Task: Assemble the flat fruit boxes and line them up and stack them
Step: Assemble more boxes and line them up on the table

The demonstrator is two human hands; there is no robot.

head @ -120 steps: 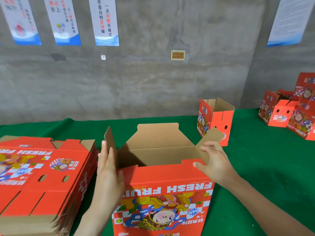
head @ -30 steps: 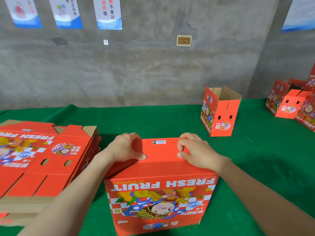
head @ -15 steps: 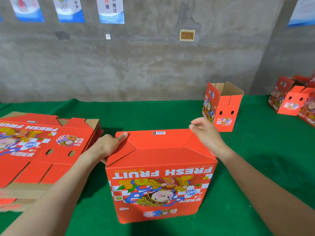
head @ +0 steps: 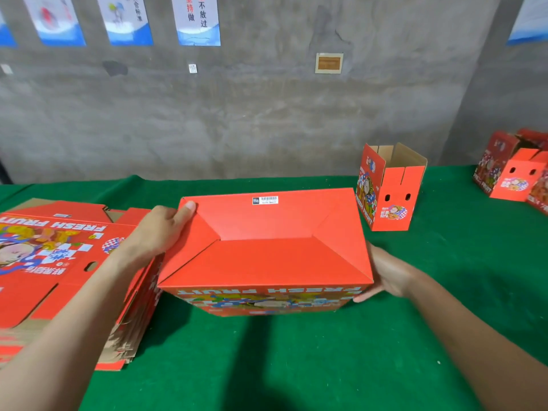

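The left grip (head: 160, 229) grasps the box (head: 267, 256) at its far left corner, thumb laid flat on the folded red face and the other fingers wrapped down the side. The right grip (head: 385, 274) is pressed against the box's right end. Most of its fingers are hidden behind the cardboard, but they seem to hook beneath the lower edge, so it too is grasping the box.

The box sits between the two hands over the middle of the bench (head: 296, 366), tilted so that its closed flap face looks up at the person. A small barcode label (head: 264, 200) sits near the far edge, and the printed side with "FRESH FRUIT" shows only as a narrow strip along the near edge.

Just beside it on the left lies a stack of flat boxes (head: 59, 262), the left forearm crossing above it. Behind and to the right stands an open box (head: 391, 197), upright, well apart from the right hand. More boxes (head: 510, 176) crowd the far right edge. Beyond is a grey wall (head: 267, 114) with posters (head: 195, 19).
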